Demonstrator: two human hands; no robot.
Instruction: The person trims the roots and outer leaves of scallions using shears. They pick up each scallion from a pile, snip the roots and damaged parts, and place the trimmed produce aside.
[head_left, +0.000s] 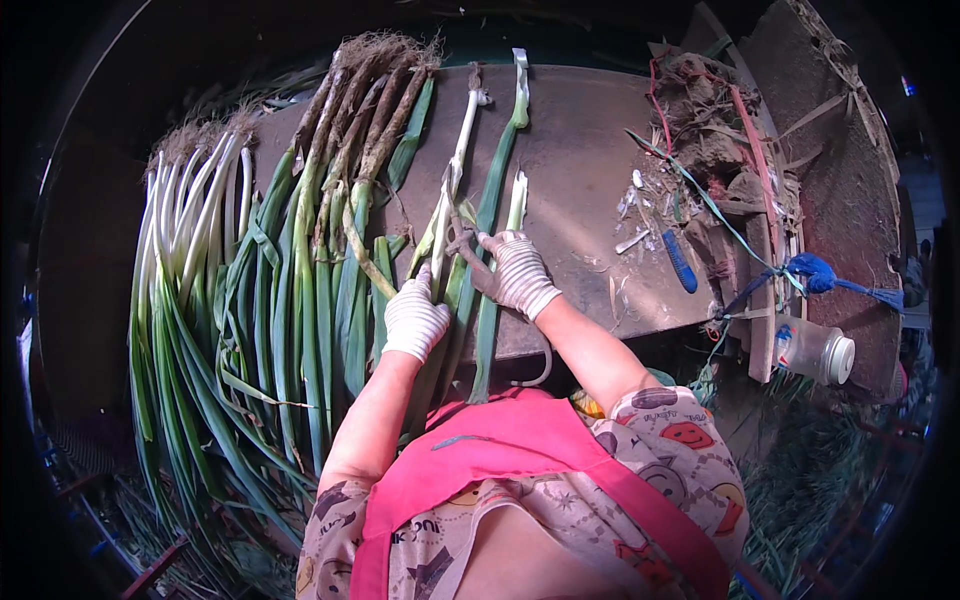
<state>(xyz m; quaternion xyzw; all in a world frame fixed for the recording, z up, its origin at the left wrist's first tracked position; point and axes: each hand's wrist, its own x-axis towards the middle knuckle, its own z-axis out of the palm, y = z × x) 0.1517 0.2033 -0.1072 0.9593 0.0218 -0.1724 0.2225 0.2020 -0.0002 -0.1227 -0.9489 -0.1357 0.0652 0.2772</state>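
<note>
My left hand (417, 319), in a striped work glove, grips a partly peeled green onion (463, 142) by its lower stalk; loose outer leaves hang from it, and its root end points away from me. In my gloved right hand (517, 274) is a dirt-coated tool, apparently an air blow gun (466, 251), with its narrow tip against the onion's stalk. A grey hose (541, 367) curves below that hand. Just right of the onion lie a stripped green leaf (496, 176) and a shorter stripped piece (518, 199), partly covered by my right hand.
Unpeeled, soil-covered green onions (375, 112) lie left of my hands on the board (577, 150). Farther left is a pile of white-stemmed onions (202, 187). At right are a blue-handled object (679, 261), scraps, tied wooden slats (761, 285) and a plastic jar (814, 352).
</note>
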